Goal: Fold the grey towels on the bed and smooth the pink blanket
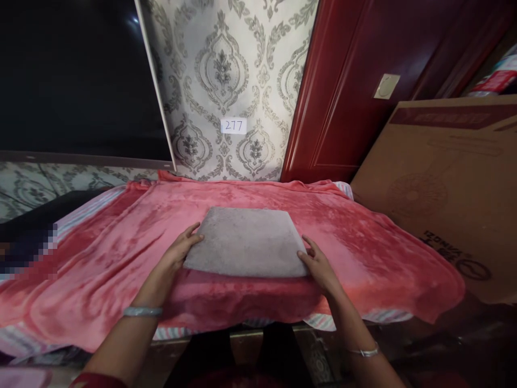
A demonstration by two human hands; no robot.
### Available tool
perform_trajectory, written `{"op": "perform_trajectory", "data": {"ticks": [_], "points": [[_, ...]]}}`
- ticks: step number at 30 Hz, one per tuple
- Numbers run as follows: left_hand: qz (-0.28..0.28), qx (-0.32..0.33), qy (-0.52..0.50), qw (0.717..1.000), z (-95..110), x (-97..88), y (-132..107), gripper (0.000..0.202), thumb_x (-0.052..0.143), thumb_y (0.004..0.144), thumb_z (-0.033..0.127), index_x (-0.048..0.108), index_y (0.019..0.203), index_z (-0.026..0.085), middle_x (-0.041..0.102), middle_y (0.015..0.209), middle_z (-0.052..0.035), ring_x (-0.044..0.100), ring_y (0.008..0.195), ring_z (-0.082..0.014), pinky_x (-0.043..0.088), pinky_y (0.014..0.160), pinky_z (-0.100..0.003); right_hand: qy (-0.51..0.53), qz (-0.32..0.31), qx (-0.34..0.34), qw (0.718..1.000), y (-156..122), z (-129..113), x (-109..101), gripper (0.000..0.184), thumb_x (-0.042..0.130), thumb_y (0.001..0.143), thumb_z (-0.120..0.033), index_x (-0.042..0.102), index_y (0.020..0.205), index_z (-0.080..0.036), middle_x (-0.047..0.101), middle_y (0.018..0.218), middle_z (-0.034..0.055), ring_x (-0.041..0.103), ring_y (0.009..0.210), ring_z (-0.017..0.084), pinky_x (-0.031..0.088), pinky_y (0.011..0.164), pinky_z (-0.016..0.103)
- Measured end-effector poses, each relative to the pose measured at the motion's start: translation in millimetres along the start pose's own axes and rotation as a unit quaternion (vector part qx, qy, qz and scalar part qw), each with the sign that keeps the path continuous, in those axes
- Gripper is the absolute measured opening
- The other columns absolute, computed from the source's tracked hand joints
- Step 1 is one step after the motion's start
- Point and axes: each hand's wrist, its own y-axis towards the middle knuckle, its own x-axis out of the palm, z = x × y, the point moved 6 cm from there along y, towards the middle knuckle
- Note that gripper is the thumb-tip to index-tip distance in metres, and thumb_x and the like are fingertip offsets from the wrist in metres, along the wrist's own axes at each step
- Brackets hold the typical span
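A flat grey cushion (248, 242) with a soft, plush-looking surface is held level between my two hands over a pink fleece blanket (347, 242). My left hand (183, 249) grips its left edge, the thumb lying on top near the corner. On the opposite side my right hand (318, 263) has the right edge between thumb and fingers. The fingers under both edges are partly hidden. Whether the cushion's underside touches the blanket, I cannot tell.
The blanket covers a surface over a striped cloth (321, 321). A large dark television screen (76, 81) stands at the back left. Patterned wallpaper carries a paper label (233, 126) reading 277. At right are a dark red door panel (343, 81) and a big cardboard box (436, 183).
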Motion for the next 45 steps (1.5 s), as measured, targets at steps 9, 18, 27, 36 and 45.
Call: {"op": "perform_trajectory", "data": {"ticks": [9,18,27,36,45], "points": [[0.029,-0.037,-0.022,0.999,-0.1,-24.5,-15.6,0.081,0.078,0.064,0.019,0.054,0.141,0.012,0.075,0.098,-0.0116,0.067,0.064,-0.0170,0.050,0.054,-0.025,0.118,-0.070,0.044,0.990,-31.8,9.2,16.5,0.099,0.069,0.077,-0.059,0.026,0.159,-0.021,0.068,0.126,0.0160,0.070,0.105,0.030,0.056,0.092,0.048],[0.062,-0.026,-0.203,0.977,-14.4,-34.0,-70.9,0.063,0.069,0.067,0.008,0.057,0.128,0.018,0.073,0.093,-0.0068,0.071,0.078,-0.0196,0.058,0.068,-0.029,-0.069,-0.052,-0.007,0.996,-5.7,12.7,-17.5,0.070,0.063,0.079,-0.053,0.058,0.140,-0.019,0.076,0.102,0.0112,0.072,0.089,0.030,0.059,0.078,0.045],[0.112,-0.098,-0.374,0.915,-56.3,-6.8,-110.2,0.017,0.059,0.073,0.007,0.063,0.089,0.012,0.072,0.099,-0.0163,0.073,0.095,-0.0279,0.058,0.097,-0.047,-0.253,-0.081,-0.170,0.949,95.7,-58.5,40.8,0.052,0.060,0.082,-0.028,0.064,0.133,-0.021,0.068,0.130,0.0115,0.065,0.116,0.027,0.049,0.103,0.045],[-0.001,-0.089,-0.368,0.926,-82.3,31.5,-117.7,0.026,0.073,0.073,0.008,0.070,0.098,0.014,0.074,0.108,-0.0131,0.071,0.107,-0.0282,0.050,0.109,-0.045,-0.374,-0.225,-0.153,0.886,165.1,-81.3,144.7,0.052,0.066,0.087,-0.031,0.059,0.135,-0.014,0.063,0.135,0.0162,0.062,0.120,0.025,0.047,0.101,0.035],[0.000,-0.103,-0.390,0.915,-93.7,30.0,-116.5,0.030,0.076,0.072,0.010,0.073,0.100,0.018,0.075,0.107,-0.0105,0.071,0.108,-0.0288,0.049,0.110,-0.045,-0.420,-0.313,-0.095,0.846,193.5,-81.0,173.4,0.037,0.073,0.080,-0.039,0.072,0.108,-0.015,0.071,0.119,0.0147,0.066,0.107,0.030,0.051,0.092,0.037]]}}
